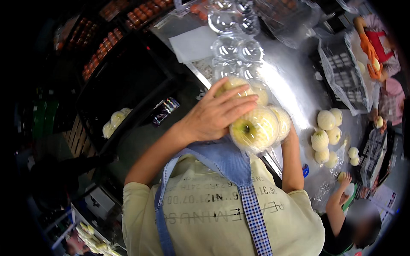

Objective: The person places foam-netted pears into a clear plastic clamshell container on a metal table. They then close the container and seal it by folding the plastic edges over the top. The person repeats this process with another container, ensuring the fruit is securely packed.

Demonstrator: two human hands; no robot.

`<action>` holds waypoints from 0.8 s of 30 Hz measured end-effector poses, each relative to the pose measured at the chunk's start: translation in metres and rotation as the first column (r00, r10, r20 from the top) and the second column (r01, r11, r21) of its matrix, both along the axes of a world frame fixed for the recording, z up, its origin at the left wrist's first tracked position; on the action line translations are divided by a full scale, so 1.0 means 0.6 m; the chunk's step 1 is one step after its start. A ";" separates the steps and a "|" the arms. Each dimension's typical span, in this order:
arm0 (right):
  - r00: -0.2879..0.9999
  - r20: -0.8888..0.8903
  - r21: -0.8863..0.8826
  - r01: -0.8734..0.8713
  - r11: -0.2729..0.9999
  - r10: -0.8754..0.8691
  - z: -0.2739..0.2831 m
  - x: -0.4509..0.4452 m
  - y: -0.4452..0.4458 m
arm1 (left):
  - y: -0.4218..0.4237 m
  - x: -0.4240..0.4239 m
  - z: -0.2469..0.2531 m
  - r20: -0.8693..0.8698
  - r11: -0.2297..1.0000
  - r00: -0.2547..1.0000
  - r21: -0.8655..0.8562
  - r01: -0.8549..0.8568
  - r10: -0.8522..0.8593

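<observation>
A clear plastic pack of yellow-green apples in foam nets [256, 126] is held up close before my chest. My left hand [224, 107] lies spread over its top and side, fingers on the film. My right hand [286, 136] is behind the pack's far side, mostly hidden by the fruit; the forearm comes up beside it. Just beyond the pack, empty clear clamshell trays [237, 48] with round hollows lie along the steel table [282, 70].
Netted apples [326, 137] sit on the table at right, near a blue tape dispenser [305, 171]. A bag-lined black crate [342, 70] stands beyond. Co-workers handle fruit at far right. At left is a large black crate [128, 80] with packed fruit [117, 120]; stacked crates of red fruit [102, 52] stand behind.
</observation>
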State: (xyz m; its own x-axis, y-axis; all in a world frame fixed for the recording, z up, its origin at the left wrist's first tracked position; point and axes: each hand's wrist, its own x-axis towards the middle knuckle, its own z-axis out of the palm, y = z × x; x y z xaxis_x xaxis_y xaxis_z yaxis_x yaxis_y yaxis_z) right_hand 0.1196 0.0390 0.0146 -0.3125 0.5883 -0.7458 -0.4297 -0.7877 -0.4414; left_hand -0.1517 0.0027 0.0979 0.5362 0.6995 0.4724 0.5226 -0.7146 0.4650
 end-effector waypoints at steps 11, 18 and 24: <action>0.972 0.190 -0.031 -0.134 0.991 0.137 -0.017 0.129 -0.050 | 0.018 0.106 -0.085 0.377 0.932 0.926 -0.338 0.132 0.005; 0.876 0.182 -0.059 -0.443 0.894 0.446 -0.008 0.146 -0.019 | 0.031 0.099 -0.137 0.396 0.834 0.905 -0.543 0.096 0.154; 0.529 0.754 0.053 -0.641 0.766 0.390 -0.011 0.140 0.013 | 0.055 0.083 -0.131 0.414 0.777 0.893 -0.615 0.131 0.178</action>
